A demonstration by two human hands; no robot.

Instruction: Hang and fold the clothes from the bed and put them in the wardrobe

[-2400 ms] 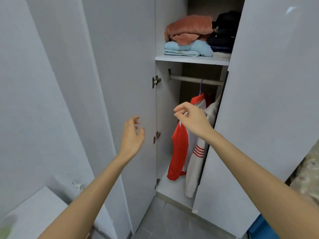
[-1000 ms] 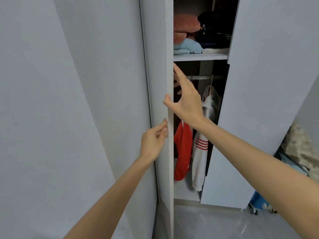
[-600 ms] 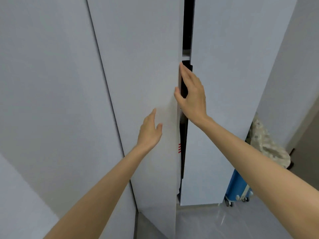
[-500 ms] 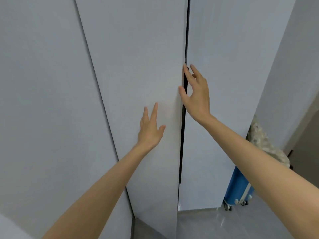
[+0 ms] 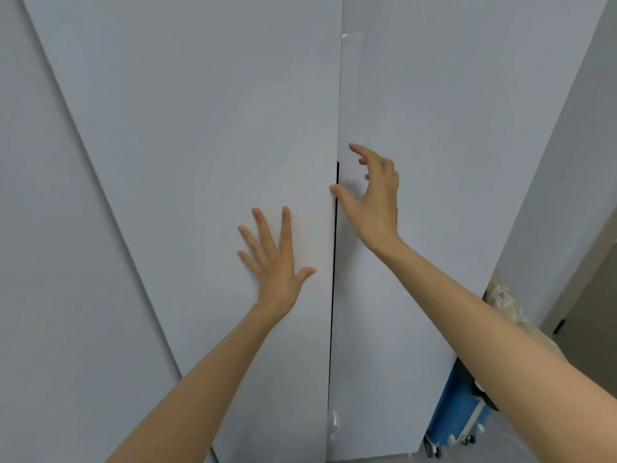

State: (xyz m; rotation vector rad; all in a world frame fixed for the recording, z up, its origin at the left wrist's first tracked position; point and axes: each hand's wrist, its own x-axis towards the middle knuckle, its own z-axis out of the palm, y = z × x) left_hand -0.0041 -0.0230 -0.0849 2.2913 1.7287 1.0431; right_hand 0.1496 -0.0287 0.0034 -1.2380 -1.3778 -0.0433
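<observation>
Left hand (image 5: 275, 262) flat on wardrobe door (image 5: 200, 145).

Soft, even, cool light lay moderately bright over the pale grey, smooth-panelled wardrobe doors (image 5: 200, 128). A faint grey shadow spread on the panel beside the bare right hand (image 5: 375, 202). Small glare flecks (image 5: 345, 35) showed along the door seam (image 5: 333, 295), high and low. The wide lens splayed the door edges outward, and the picture looked slightly soft throughout.

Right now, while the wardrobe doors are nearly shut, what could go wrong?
The right hand has its thumb at the thin dark gap between the left door and the right door, so it might get pinched if the left hand pushes harder. Stepping back, a foot could catch the blue suitcase.
</observation>
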